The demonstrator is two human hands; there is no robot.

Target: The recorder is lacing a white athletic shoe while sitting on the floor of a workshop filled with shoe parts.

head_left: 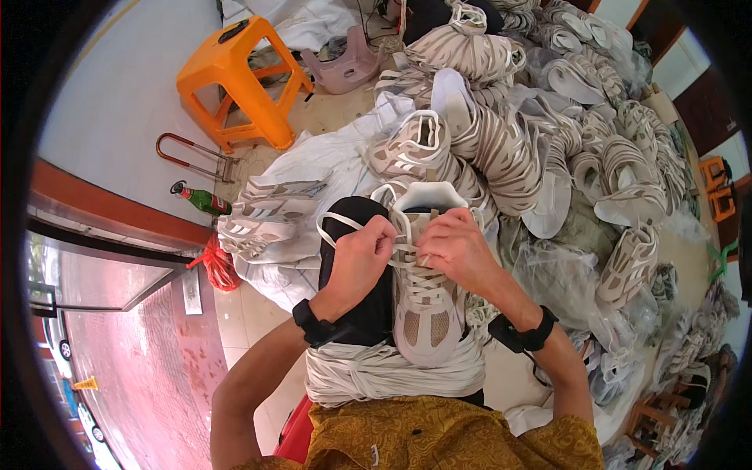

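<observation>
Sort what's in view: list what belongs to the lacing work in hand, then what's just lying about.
In use:
left hand, pinching the lace
right hand, on the shoe's tongue
beige shoe on the lap
white lace
bundle of laces across the lap

Lying about:
orange stool
green bottle
pile of shoes
red cord

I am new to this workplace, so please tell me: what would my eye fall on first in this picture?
First, the two hands, left hand and right hand, pulling white laces on a beige sneaker in the centre, above a bundle of laces. Behind it, to the right, a large heap of similar sneakers spreads; an orange stool stands upper left.
</observation>
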